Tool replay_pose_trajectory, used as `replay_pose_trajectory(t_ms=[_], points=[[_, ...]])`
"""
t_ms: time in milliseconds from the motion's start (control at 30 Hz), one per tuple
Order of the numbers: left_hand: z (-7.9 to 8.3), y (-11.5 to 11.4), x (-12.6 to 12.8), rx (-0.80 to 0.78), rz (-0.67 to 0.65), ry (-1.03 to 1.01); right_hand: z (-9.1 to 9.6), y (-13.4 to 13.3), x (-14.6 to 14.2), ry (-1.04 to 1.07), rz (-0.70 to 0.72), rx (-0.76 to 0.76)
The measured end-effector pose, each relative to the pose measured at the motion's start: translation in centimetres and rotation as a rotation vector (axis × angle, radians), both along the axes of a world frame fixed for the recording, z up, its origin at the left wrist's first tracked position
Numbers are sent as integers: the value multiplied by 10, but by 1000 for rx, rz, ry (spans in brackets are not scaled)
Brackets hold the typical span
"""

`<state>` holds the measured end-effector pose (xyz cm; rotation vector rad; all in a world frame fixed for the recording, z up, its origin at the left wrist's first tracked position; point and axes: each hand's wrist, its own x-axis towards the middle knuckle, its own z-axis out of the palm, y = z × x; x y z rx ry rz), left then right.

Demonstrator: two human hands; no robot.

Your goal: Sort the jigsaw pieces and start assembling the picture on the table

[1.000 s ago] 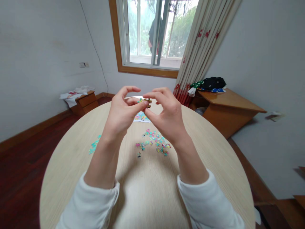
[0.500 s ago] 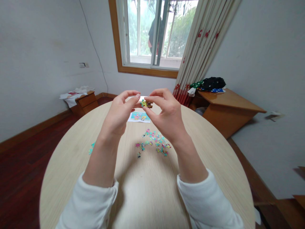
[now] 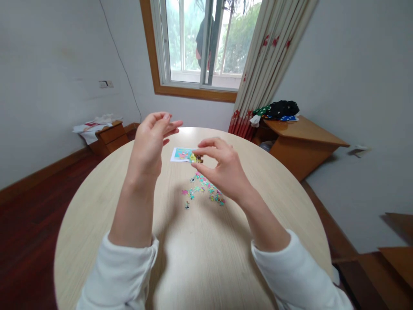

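My right hand (image 3: 219,165) pinches a small joined bit of yellow and brown jigsaw puzzle pieces (image 3: 197,158) between thumb and fingertips, above the table. Behind that bit, and partly covered by it, lies a printed picture sheet (image 3: 180,154) in turquoise, pink and yellow. My left hand (image 3: 153,137) is raised to the left of the sheet, its fingers apart and nothing visible in them. Below my right hand a loose cluster of small coloured puzzle pieces (image 3: 197,188) is scattered, partly hidden by that hand. One piece (image 3: 187,205) lies a little nearer to me.
The round pale wooden table (image 3: 200,258) fills the middle of the view. Beyond it are a window (image 3: 206,47) and a curtain (image 3: 271,56). A brown wooden desk (image 3: 303,146) with dark cloth (image 3: 284,110) stands right; a small cabinet (image 3: 112,137) stands left.
My hands have moved apart. The left let go of the joined puzzle pieces and shifted left; the right lowered with them. The view has also turned slightly.
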<state>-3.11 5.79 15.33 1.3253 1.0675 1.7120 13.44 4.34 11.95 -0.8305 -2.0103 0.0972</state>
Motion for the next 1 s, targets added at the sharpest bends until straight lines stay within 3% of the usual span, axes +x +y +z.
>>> replay_pose_trajectory(t_ms=[233,367,800,1000], points=[[7,-8,-5,16,-5,-18,-85,-28,7,-202,20,-381],[8,-10,-8,35,-13,-2,-113,-38,8,-203,-9,-537],[14,-18,-5,39,-9,-24,-121,-40,11,-279,-19,-599],[14,-19,-7,47,-36,-5,-120,-39,14,-270,-12,-534]])
